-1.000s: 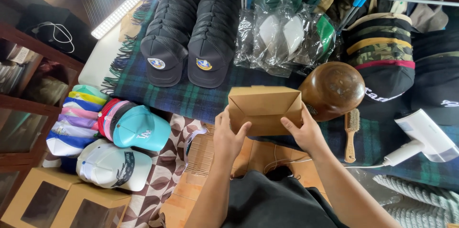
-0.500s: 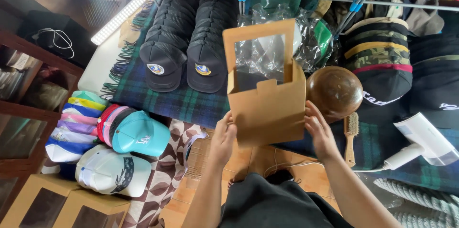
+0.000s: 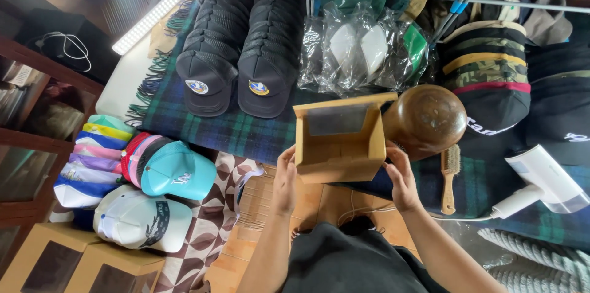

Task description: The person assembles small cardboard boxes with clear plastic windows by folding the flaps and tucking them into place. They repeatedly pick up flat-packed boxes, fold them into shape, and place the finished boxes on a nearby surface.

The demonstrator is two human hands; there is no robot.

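Observation:
I hold a brown cardboard box (image 3: 338,158) with a clear window in its lid, over a plaid blanket (image 3: 246,133). My left hand (image 3: 284,179) grips its lower left side. On the lower right side sits my right hand (image 3: 401,176). The windowed lid (image 3: 338,120) is folded partly down over the box. A brown wooden head form (image 3: 427,120) stands just right of the box.
Two stacks of dark caps (image 3: 236,53) and caps in clear bags (image 3: 362,50) lie behind. Coloured caps (image 3: 132,167) pile at left, with cardboard boxes (image 3: 67,265) below. A wooden brush (image 3: 450,176) and white handheld steamer (image 3: 541,179) lie at right. Striped caps (image 3: 485,66) sit far right.
The box's windowed lid, standing upright half a second ago, has folded down toward the box. A second ago the box was held open with the lid not raised.

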